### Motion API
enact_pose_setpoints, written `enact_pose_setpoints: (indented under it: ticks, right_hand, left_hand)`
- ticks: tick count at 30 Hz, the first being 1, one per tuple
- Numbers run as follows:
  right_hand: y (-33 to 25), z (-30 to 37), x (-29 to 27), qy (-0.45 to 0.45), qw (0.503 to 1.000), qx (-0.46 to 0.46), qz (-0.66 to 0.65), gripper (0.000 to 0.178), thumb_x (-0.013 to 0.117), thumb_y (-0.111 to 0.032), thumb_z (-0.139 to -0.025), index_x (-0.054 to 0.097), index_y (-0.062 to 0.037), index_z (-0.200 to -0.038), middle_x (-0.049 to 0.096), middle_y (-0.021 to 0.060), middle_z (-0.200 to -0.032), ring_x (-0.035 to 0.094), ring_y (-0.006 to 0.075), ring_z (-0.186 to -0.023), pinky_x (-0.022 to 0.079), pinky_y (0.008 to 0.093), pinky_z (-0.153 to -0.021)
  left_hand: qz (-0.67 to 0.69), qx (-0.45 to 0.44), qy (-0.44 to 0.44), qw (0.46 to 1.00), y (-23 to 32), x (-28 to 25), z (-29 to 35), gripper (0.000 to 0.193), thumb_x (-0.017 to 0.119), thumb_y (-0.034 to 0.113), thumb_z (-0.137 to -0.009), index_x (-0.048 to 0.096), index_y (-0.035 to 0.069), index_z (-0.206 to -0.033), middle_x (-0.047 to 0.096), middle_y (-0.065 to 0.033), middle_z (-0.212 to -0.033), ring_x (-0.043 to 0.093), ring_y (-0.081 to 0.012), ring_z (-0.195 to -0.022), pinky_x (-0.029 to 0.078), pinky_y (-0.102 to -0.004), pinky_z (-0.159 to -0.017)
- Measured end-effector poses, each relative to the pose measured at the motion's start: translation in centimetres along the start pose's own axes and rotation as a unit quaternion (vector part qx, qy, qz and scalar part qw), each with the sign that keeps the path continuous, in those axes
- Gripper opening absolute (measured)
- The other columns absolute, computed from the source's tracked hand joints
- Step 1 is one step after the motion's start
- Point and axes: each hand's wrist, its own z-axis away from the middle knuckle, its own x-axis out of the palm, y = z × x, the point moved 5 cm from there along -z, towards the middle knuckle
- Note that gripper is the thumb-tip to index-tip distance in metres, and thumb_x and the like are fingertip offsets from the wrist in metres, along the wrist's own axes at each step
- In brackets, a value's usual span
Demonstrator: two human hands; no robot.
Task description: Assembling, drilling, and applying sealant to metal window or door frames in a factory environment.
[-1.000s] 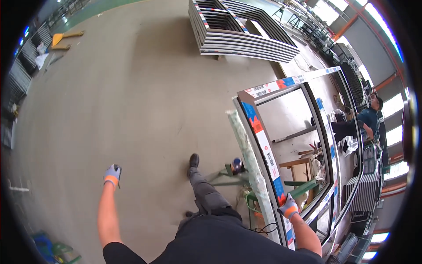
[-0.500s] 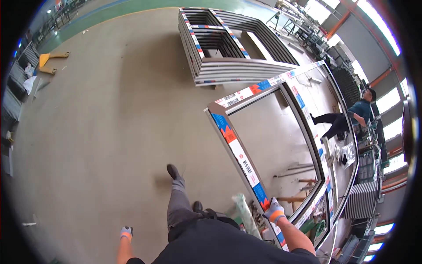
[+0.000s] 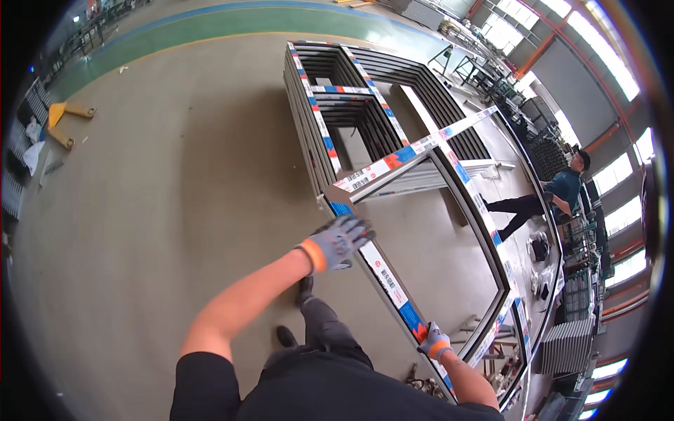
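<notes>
two gloved hands grasp one rail of the window frame (image 3: 428, 231): left hand (image 3: 340, 242) near its top corner, right hand (image 3: 434, 344) lower. mid-carry, frame tilted above floor; next needs steady grip.

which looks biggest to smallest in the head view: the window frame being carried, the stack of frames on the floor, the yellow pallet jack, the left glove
1. Window frame being carried, nearest the camera, so partly inflated.
2. Stack of frames, close behind; true order with the first is unsure.
3. Left glove.
4. Yellow pallet jack: looks about like the glove, but it is far off.
</notes>
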Motion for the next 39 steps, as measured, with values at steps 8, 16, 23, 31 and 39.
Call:
enact_pose_setpoints:
  ticks: [8,16,23,31,39]
  right_hand:
    - [-20.9,-24.8,-17.7,-0.016,0.999,0.011,-0.031,0.055,0.072,-0.027,-0.070,0.051,-0.0042,-0.115,0.063,0.0197,-0.114,0.062,0.0366,-0.110,0.051,0.0417,-0.093]
    - [-40.6,-44.8,-35.1,-0.009,1.000,-0.016,-0.017,0.051,0.071,-0.027,-0.069,0.053,-0.0049,-0.112,0.064,0.0209,-0.109,0.063,0.0377,-0.106,0.052,0.0414,-0.089]
    - [-58.9,-65.1,-46.4,-0.036,0.999,-0.014,-0.001,0.054,0.072,-0.028,-0.069,0.053,-0.0050,-0.114,0.064,0.0225,-0.113,0.063,0.0393,-0.106,0.052,0.0440,-0.090]
    - [-81.9,-85.8,-64.2,-0.017,0.999,-0.009,-0.031,0.066,0.075,-0.038,-0.071,0.049,-0.0028,-0.121,0.063,0.0226,-0.117,0.062,0.0389,-0.110,0.051,0.0447,-0.092]
    - [-100.2,-108.1,-76.6,-0.065,0.997,0.011,-0.035,0.066,0.071,-0.033,-0.072,0.046,-0.0015,-0.125,0.057,0.0223,-0.126,0.056,0.0375,-0.121,0.048,0.0447,-0.098]
  left_hand:
    - [0.012,-0.048,-0.211,0.976,-34.2,11.2,-16.0,0.079,0.070,0.049,-0.079,0.046,0.009,-0.143,0.040,-0.0182,-0.150,0.034,-0.0373,-0.141,0.025,-0.0600,-0.114]
    - [-0.006,-0.054,-0.228,0.972,-66.5,13.7,-23.7,0.071,0.062,0.042,-0.086,0.042,0.011,-0.146,0.036,-0.0157,-0.154,0.028,-0.0390,-0.145,0.023,-0.0621,-0.114]
    - [0.023,-0.049,-0.178,0.983,-94.2,19.8,-28.9,0.049,0.052,0.024,-0.092,0.052,0.010,-0.139,0.042,-0.0165,-0.150,0.033,-0.0392,-0.142,0.024,-0.0633,-0.113]
    - [0.014,-0.080,-0.214,0.973,-130.1,17.9,-37.3,0.047,0.048,0.018,-0.094,0.051,0.010,-0.140,0.041,-0.0174,-0.151,0.030,-0.0393,-0.144,0.026,-0.0658,-0.110]
    - [0.002,-0.066,-0.253,0.965,-160.4,22.2,-47.3,0.040,0.051,0.018,-0.093,0.057,0.010,-0.131,0.048,-0.0180,-0.144,0.039,-0.0394,-0.138,0.032,-0.0644,-0.107]
